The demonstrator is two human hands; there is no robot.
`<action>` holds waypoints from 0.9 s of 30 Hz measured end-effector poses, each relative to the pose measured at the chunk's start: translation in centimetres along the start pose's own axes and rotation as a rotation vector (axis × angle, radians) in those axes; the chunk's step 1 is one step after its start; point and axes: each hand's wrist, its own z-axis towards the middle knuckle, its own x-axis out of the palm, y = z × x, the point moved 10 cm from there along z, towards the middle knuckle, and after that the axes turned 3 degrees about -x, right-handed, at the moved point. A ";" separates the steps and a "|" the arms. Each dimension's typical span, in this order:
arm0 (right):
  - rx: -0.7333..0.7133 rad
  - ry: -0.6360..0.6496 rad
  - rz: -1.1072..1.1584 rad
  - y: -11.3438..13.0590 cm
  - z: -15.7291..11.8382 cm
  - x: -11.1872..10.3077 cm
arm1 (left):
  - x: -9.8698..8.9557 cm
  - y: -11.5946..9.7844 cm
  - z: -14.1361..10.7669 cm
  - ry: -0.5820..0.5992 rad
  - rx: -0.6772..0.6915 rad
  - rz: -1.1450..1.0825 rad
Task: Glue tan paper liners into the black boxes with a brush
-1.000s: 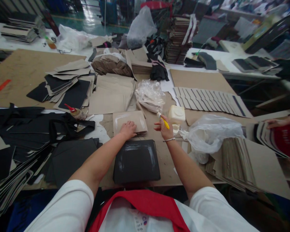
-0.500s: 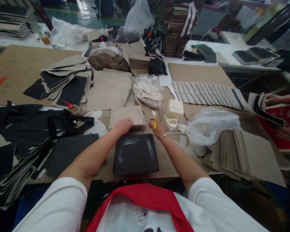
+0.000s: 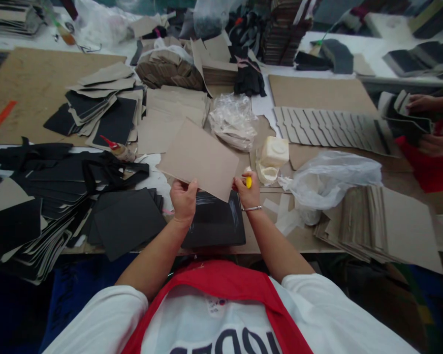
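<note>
A beige cardboard panel [image 3: 201, 160] is tilted above the table, pinched at its near left edge by my left hand [image 3: 184, 199]. My right hand [image 3: 248, 191] is closed around a small yellow-handled brush [image 3: 248, 182], its fingers against the panel's right edge or just beside it; which one I cannot tell. Below the panel lies a stack of black panels [image 3: 216, 228], partly covered, with whitish streaks on its top sheet. An off-white plastic jug [image 3: 275, 152] with a cut opening stands to the right of my right hand.
Black panels [image 3: 129, 216] and straps crowd the left side. A glue bottle with a red tip [image 3: 118, 149] lies behind them. Clear plastic bag [image 3: 332, 184] and stacked grey boards [image 3: 384, 226] sit at right. Another person's hands [image 3: 424, 103] hold dark pieces at far right.
My left hand has lifted the beige panel from beyond the black stack and drawn it toward me. My right hand has turned, still with the brush. The camera view has tipped downward.
</note>
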 end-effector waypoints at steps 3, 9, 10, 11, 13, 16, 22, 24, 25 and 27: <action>0.003 -0.010 -0.019 0.2 -1.8 -1.4 | -0.2 2.3 -2.5 0.044 -0.102 -0.074; -0.151 -0.050 -0.231 1.9 -4.8 -3.7 | -0.9 3.9 -4.7 0.099 -0.313 -0.222; -0.171 -0.039 -0.261 2.0 -5.1 -4.2 | -1.5 4.1 -4.8 0.093 -0.348 -0.261; -0.183 -0.018 -0.288 2.0 -5.4 -4.7 | -2.5 4.4 -4.9 0.071 -0.381 -0.280; -0.198 0.039 -0.353 1.8 -5.9 -5.8 | -4.8 5.4 -5.4 0.028 -0.466 -0.232; -0.219 0.103 -0.477 0.9 -6.8 -7.3 | -7.3 7.8 -7.5 0.112 -0.636 -0.010; -0.281 0.101 -0.739 -0.8 -8.2 -6.8 | -9.6 9.1 -8.2 0.212 -0.559 0.409; -0.310 0.086 -0.822 -1.3 -8.2 -5.9 | -9.7 8.9 -6.7 0.209 -0.461 0.496; -0.321 0.086 -0.852 -1.6 -8.2 -5.5 | -9.7 9.1 -6.0 0.209 -0.437 0.516; -0.335 0.095 -0.896 -2.2 -8.1 -4.7 | -9.8 9.9 -4.9 0.203 -0.434 0.521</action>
